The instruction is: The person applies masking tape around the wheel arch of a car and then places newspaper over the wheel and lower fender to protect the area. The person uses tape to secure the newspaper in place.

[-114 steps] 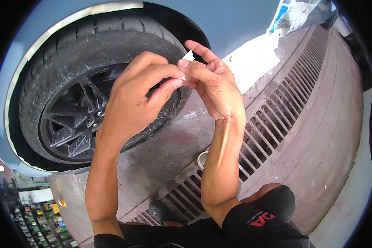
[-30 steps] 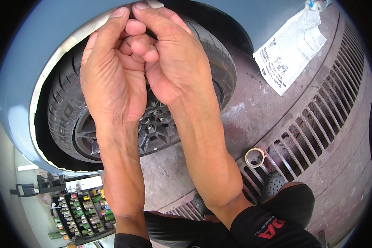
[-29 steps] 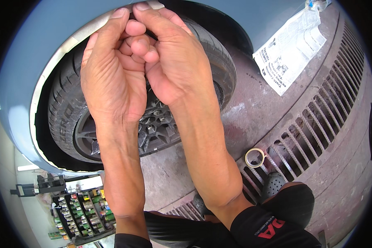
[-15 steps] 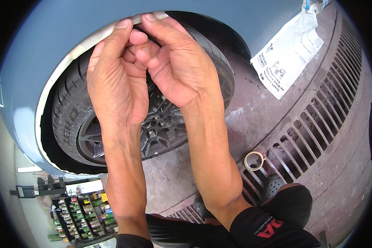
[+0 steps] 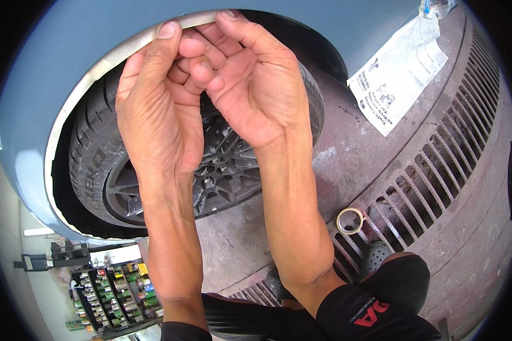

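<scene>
A strip of cream masking tape runs along the curved edge of a blue-grey car's wheel arch. With the thumb on its outer face and the fingers curled under the lip, my left hand is closed on the tape near the top of the arch. Just to its right, my right hand has its thumb on the tape where the visible strip ends. Its fingers bend under the edge, their tips partly hidden. Behind both wrists is the tyre with its dark spoked wheel.
A printed paper sheet hangs from the bodywork at right. A tape roll lies on the metal floor grate, near my shoe. At lower left stands a rack of small cans.
My right hand has slid right along the arch edge, uncovering more tape between the thumbs. My left hand has barely shifted.
</scene>
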Demonstrator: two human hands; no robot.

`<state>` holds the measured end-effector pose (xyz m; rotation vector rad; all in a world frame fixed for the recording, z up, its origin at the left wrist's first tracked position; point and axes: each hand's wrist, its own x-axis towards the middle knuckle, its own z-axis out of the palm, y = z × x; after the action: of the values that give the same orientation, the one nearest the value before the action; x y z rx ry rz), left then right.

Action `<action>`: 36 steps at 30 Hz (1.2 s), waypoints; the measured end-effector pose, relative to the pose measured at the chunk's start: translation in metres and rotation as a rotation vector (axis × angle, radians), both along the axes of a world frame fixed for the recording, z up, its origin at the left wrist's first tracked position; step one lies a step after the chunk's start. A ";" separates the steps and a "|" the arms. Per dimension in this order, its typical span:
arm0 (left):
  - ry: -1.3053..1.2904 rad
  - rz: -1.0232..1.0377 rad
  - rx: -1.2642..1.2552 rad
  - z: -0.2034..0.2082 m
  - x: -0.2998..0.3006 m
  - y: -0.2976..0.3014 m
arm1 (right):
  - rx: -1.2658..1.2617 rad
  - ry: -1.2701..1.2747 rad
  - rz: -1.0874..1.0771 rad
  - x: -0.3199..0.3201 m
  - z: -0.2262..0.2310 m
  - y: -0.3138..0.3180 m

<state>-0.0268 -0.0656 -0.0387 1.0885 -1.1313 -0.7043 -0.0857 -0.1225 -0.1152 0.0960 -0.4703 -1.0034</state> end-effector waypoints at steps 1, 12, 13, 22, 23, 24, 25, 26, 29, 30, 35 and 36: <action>-0.010 0.007 0.001 0.000 0.000 0.000 | -0.009 -0.010 -0.005 0.002 -0.001 0.000; -0.116 -0.018 -0.027 -0.004 0.000 0.001 | -0.024 -0.089 -0.001 0.009 -0.003 -0.002; -0.118 -0.026 -0.025 -0.004 0.000 0.001 | -0.031 -0.073 -0.016 0.008 -0.003 -0.001; -0.082 -0.069 -0.026 -0.003 0.013 0.001 | -0.122 -0.164 0.018 0.017 -0.011 -0.007; -0.078 -0.089 -0.022 -0.004 0.013 0.001 | -0.141 -0.188 0.008 0.015 -0.013 -0.009; -0.077 -0.104 -0.018 -0.003 0.013 0.003 | -0.158 -0.215 0.009 0.016 -0.013 -0.009; -0.075 -0.121 -0.014 -0.002 0.014 0.004 | -0.175 -0.243 0.012 0.017 -0.014 -0.009; -0.086 -0.143 0.002 -0.001 0.013 0.005 | -0.191 -0.271 0.022 0.018 -0.014 -0.008; -0.085 -0.205 0.043 0.002 0.012 0.007 | -0.220 -0.314 0.042 0.016 -0.014 -0.008; -0.067 -0.220 0.054 0.003 0.016 0.002 | -0.214 -0.303 0.042 0.015 -0.015 -0.009; -0.085 -0.152 0.028 0.001 0.008 0.007 | -0.201 -0.242 0.122 0.002 -0.018 -0.009; -0.087 -0.081 0.009 -0.004 -0.001 0.015 | -0.168 -0.218 0.236 -0.020 -0.014 -0.004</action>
<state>-0.0276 -0.0506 -0.0431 1.0947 -1.2534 -0.7316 -0.1061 -0.1265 -0.1288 0.1079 -0.7234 -0.7219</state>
